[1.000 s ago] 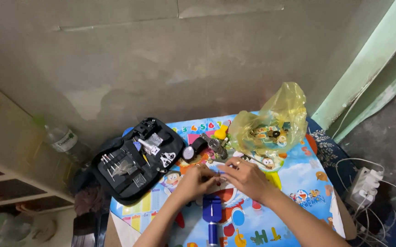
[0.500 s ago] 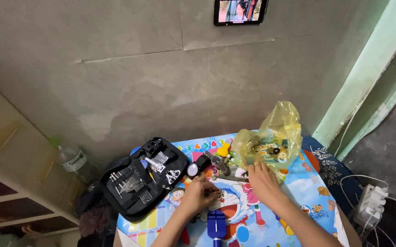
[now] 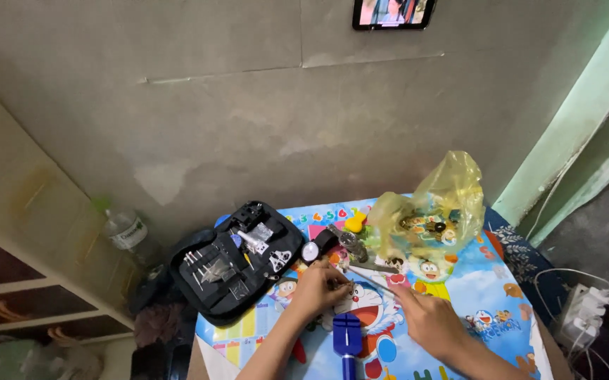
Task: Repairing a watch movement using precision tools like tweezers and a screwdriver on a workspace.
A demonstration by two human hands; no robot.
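Note:
My left hand [image 3: 320,286] pinches a small metal piece, likely a watch part, over the colourful cartoon table mat [image 3: 459,281]. My right hand [image 3: 427,320] holds a thin metal tool [image 3: 371,276] whose tip points toward the left hand's fingers. A blue tool with a handle [image 3: 346,338] lies on the mat just below the left hand. A round watch [image 3: 313,250] with a black strap and other metal watch pieces [image 3: 352,243] lie just beyond the hands.
An open black tool case [image 3: 237,260] with small metal tools lies at the mat's left. A yellow plastic bag [image 3: 427,214] with small parts stands at the back right. A plastic bottle [image 3: 125,229] is at left, a power strip [image 3: 582,309] at right, a phone [image 3: 392,13] on the wall.
The view has tilted up, so the hands sit lower in frame and the phone on the wall shows. The right hand has drawn back to the right with the thin tool.

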